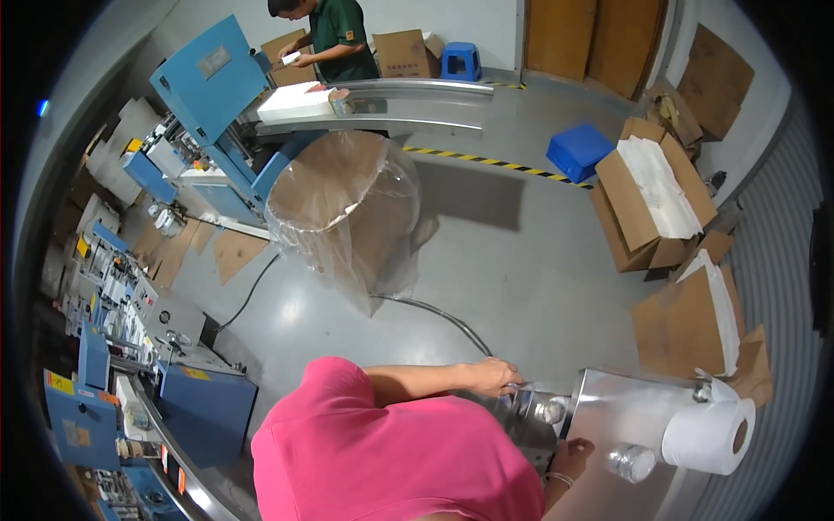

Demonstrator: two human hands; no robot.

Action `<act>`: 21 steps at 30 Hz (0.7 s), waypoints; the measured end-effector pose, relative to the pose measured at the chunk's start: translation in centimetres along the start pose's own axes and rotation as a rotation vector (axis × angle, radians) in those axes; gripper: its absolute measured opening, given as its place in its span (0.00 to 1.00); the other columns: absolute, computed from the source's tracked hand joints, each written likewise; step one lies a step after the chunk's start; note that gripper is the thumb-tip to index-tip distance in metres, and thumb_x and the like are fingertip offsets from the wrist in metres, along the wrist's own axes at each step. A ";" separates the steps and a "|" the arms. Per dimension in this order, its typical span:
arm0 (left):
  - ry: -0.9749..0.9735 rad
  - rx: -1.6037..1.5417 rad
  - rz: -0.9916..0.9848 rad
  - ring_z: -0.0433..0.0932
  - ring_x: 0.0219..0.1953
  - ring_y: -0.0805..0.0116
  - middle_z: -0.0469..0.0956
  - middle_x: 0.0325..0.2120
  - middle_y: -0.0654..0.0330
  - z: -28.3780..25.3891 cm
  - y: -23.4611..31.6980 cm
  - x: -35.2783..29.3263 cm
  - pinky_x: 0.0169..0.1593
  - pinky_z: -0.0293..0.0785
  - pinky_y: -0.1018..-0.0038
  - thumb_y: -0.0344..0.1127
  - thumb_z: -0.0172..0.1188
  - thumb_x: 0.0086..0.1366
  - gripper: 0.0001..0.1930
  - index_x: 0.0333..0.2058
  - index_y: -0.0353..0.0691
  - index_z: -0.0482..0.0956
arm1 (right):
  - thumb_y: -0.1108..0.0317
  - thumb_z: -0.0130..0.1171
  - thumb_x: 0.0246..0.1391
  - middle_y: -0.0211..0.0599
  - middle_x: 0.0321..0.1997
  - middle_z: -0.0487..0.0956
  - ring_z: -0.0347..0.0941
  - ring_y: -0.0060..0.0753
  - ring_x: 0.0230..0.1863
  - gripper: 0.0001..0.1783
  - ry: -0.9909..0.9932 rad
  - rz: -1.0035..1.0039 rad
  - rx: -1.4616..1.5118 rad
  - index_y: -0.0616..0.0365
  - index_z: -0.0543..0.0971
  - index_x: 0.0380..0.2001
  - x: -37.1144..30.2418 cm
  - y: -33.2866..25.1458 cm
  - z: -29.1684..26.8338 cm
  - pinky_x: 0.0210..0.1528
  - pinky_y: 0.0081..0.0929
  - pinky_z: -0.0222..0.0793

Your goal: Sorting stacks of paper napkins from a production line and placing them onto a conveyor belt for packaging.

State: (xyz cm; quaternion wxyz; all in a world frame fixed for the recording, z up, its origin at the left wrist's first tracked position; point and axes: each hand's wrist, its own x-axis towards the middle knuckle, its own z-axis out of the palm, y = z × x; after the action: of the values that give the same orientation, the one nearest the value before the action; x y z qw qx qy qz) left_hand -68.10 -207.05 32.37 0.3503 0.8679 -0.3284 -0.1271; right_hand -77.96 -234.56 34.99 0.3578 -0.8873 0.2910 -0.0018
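Note:
My left hand (pixel 497 377) is closed at the left edge of a small metal machine (pixel 527 418); what its fingers hold, if anything, is hidden. A clear round container (pixel 549 412) sits in that machine, between my hands. On the near side, my right hand (pixel 573 453) is by the edge of a shiny metal table (pixel 621 408), its fingers partly spread with nothing visible in them. Just right of it, a clear jar (pixel 632 463) lies on the table. A large white paper roll (pixel 708 436) is at the table's right end.
A plastic-lined brown drum (pixel 343 208) stands ahead on the floor, with a dark hose (pixel 439 313) running near it. Open cartons (pixel 651 200) and a blue bin (pixel 579 152) are at right. Blue machines (pixel 208 408) line the left. A co-worker (pixel 339 39) stands at the back.

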 end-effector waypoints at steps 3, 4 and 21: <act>-0.080 0.059 -0.090 0.76 0.40 0.50 0.76 0.32 0.51 -2.6 -2.3 -0.5 0.42 0.72 0.58 0.39 0.57 0.57 0.12 0.35 0.38 0.75 | 0.70 0.62 0.41 0.37 0.24 0.77 0.76 0.35 0.28 0.13 -0.010 -0.011 0.000 0.56 0.70 0.30 1.0 2.5 0.1 0.35 0.32 0.71; -0.082 0.061 -0.091 0.76 0.40 0.50 0.76 0.32 0.51 -3.5 -3.0 -0.7 0.42 0.72 0.58 0.39 0.57 0.57 0.12 0.35 0.38 0.75 | 0.70 0.63 0.39 0.35 0.24 0.76 0.74 0.32 0.27 0.12 -0.040 0.003 -0.004 0.57 0.70 0.27 0.9 1.9 -0.6 0.35 0.30 0.71; -0.311 0.166 -0.313 0.76 0.43 0.49 0.75 0.39 0.50 -10.0 -11.1 -2.5 0.45 0.73 0.58 0.44 0.56 0.59 0.19 0.45 0.41 0.71 | 0.67 0.75 0.22 0.31 0.23 0.77 0.73 0.30 0.25 0.24 -0.227 0.216 -0.314 0.56 0.77 0.29 7.7 12.9 1.4 0.33 0.32 0.72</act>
State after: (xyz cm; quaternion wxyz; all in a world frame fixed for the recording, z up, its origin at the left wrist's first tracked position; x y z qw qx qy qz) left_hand -60.17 -194.21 31.88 0.1986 0.9041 -0.2492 -0.2847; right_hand -77.85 -245.07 24.19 0.2438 -0.8904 0.3388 0.1817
